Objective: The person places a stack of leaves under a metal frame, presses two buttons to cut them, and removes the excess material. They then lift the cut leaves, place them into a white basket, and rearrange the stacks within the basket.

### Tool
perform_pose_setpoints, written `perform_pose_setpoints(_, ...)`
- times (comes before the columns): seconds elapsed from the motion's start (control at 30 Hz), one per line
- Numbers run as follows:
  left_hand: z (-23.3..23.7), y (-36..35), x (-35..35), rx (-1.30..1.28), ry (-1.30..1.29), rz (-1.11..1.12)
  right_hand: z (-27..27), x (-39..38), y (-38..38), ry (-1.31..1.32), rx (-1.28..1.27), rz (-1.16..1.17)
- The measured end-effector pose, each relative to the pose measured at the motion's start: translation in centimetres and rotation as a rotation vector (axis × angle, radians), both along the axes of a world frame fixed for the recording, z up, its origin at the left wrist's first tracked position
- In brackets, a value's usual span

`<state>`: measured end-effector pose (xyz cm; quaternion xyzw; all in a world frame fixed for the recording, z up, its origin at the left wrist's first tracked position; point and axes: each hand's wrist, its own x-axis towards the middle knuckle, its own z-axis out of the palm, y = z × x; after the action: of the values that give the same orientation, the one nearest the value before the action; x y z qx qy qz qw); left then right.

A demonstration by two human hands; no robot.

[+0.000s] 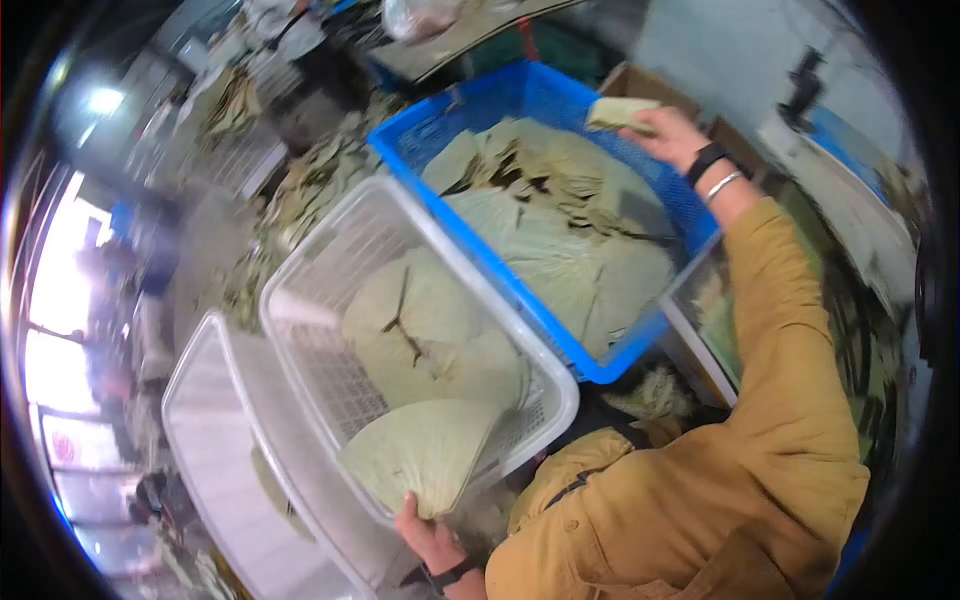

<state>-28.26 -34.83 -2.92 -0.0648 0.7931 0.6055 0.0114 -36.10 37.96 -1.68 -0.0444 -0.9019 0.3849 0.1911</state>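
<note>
The left hand [430,540] pinches a broad, fan-shaped leaf [425,450] by its narrow end, thumb on top; the other fingers are mostly hidden, so I cannot tell whether they are spread. Held there, the leaf's wide part is free to reach out flat over the near end of the white basket [315,215], where more leaves [410,300] lie with a dark forked strip (a stem, perhaps) on top. The blue basket [480,255] stands right alongside, probably so that both are within reach, and holds a loose heap of similar pale leaves. Beside its rim, the right hand [672,137] pinches a small, pale folded piece [615,112] by one end, apparently keeping the rest of it clear of the palm.
</note>
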Motion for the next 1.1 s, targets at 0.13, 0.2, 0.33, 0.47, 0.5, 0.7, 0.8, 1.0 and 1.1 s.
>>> perform_pose_setpoints(0.13,0.2,2.8,-3.0,0.515,-0.363,0.504,4.6,-0.9,2.6,-0.236,0.054,-0.505)
perform_pose_setpoints(0.2,0.4,3.6,-3.1,0.469,-0.325,0.52,-2.4,-0.4,14.5,0.228,-0.74,-0.268)
perform_pose_setpoints(0.33,0.6,4.6,-4.7,0.308,-0.385,0.533,-1.5,-4.0,11.3,0.124,-1.342,-0.801)
perform_pose_setpoints(0.47,-0.6,4.6,-9.3,-0.071,-0.424,0.18,-3.0,-9.2,-1.0,-0.297,-0.999,-0.213)
perform_pose_setpoints(0.5,-1.3,4.8,-11.1,-0.142,-0.425,0.096,-2.7,-10.5,-5.7,-0.403,-0.914,-0.16)
perform_pose_setpoints(0.7,-14.0,6.4,-22.6,-0.177,-0.502,-0.283,-5.1,-12.1,-24.9,-0.611,-0.409,0.195)
perform_pose_setpoints(0.8,-19.7,8.6,-26.0,-0.105,-0.676,-0.305,-6.0,-9.5,-29.7,-0.403,-0.052,0.219)
perform_pose_setpoints(1.0,-42.6,6.4,-26.4,-0.105,-0.493,-0.575,-7.5,-8.9,-34.3,-0.406,0.182,0.039)
perform_pose_setpoints(1.1,-37.2,10.0,-26.3,-0.709,-0.427,-0.433,-8.0,-8.9,-34.6,-0.402,0.27,-0.006)
